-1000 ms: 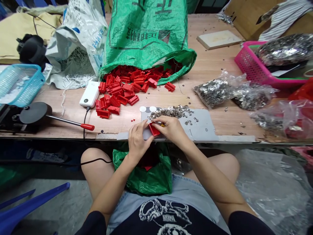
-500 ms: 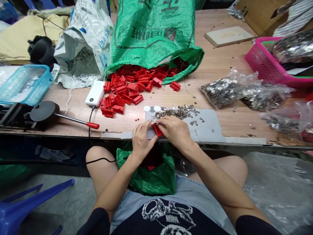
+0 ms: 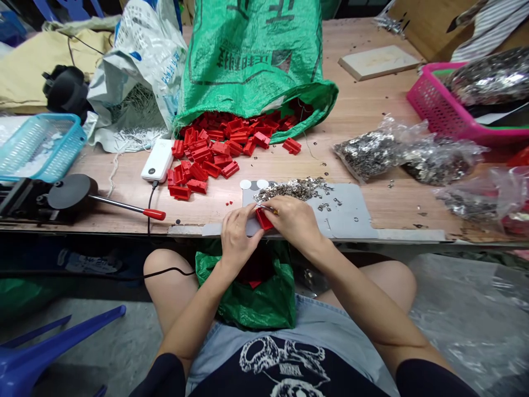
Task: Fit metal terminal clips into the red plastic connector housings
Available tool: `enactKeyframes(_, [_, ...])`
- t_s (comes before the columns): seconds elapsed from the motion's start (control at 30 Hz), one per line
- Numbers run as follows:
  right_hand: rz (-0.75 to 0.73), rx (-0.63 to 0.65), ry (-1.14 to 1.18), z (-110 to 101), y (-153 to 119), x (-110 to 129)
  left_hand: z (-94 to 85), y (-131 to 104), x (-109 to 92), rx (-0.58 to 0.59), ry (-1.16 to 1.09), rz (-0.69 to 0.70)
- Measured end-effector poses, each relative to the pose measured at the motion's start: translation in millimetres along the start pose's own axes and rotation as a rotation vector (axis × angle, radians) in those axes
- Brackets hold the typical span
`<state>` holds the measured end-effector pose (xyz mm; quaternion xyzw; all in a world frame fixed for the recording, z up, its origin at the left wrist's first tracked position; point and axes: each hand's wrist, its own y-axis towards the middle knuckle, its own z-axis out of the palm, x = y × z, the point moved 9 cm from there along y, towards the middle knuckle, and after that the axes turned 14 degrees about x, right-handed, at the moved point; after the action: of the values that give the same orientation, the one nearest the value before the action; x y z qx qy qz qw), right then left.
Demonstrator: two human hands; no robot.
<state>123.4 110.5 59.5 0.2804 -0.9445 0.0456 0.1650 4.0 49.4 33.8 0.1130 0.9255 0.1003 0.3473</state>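
Note:
A small red plastic housing sits at the table's front edge, between my two hands. My left hand is closed on its left side, thumb and fingers around it. In my right hand is a thin tool with a metal tip and yellowish handle, perhaps tweezers, pointing left over the housing's far edge. Whatever lies at the tip is too small to make out. Just behind my fingers a heap of small metal clips lies on a grey mat, with a few loose to its right.
Red housings spill from a green woven sack. Left are a white power bank, a lever press and a blue basket. Right are bags of metal parts and a pink basket. A green bag lies in my lap.
The whole view has shifted slightly, so the table things appear a little further left. Both hands keep their hold on the red housing and the thin tool.

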Motion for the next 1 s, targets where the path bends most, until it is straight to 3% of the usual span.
enactKeyframes(0.27, [0.044,0.025,0.026,0.3,-1.0,-0.7,-1.0,0.4,-1.5,-0.003,-0.006,0.016])
enactKeyframes(0.63, [0.093,-0.094,0.505,2.1,-11.9,-27.5,-1.3,3.2,-7.4,0.019,0.011,0.064])
enactKeyframes(0.8, [0.121,-0.136,0.545,-8.0,-40.8,-21.5,-1.5,3.7,-7.0,0.012,0.005,0.063])
enactKeyframes(1.0, [0.058,-0.142,0.416,-1.0,-55.5,4.8,-2.0,4.5,-6.3,0.013,-0.015,0.05])
